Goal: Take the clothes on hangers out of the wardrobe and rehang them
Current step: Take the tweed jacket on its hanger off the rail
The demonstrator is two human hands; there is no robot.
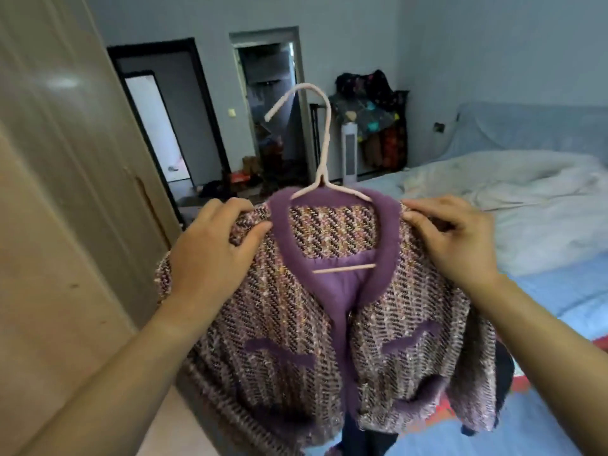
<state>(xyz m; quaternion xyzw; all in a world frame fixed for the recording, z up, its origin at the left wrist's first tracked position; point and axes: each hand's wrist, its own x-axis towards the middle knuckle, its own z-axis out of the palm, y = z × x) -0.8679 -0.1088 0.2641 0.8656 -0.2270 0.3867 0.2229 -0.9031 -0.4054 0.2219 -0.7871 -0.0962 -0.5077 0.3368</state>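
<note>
A: Is any label or writing showing on the jacket (316, 330)?

B: None that I can read. The inside of the neck is showing only purple lining and the tweed weave; no tag is legible.

A: Where is it sitting?

B: It is hanging on a pale hanger (324, 179), held up in front of the person, above the edge of the bed (559, 291). The hook is pointing left and standing upright over the collar, and the hanger's lower bar is showing inside the open neckline.

A: What are the hands doing?

B: The left hand (210, 255) is gripping the jacket's left shoulder, fingers curled over the top and thumb pressing near the collar trim. The right hand (457, 238) is pinching the other shoulder, fingertips closing on the fabric beside the collar.

A: What is lying around it?

B: The wardrobe door (65, 192) is filling the left side, close to the left arm. Behind the hook, a doorway (269, 120) is opening onto a dim room. A white tower fan (349, 153) is standing by the wall, next to a rack piled with dark clothes (375, 106). A rumpled white quilt (513, 199) is lying on the bed.
</note>
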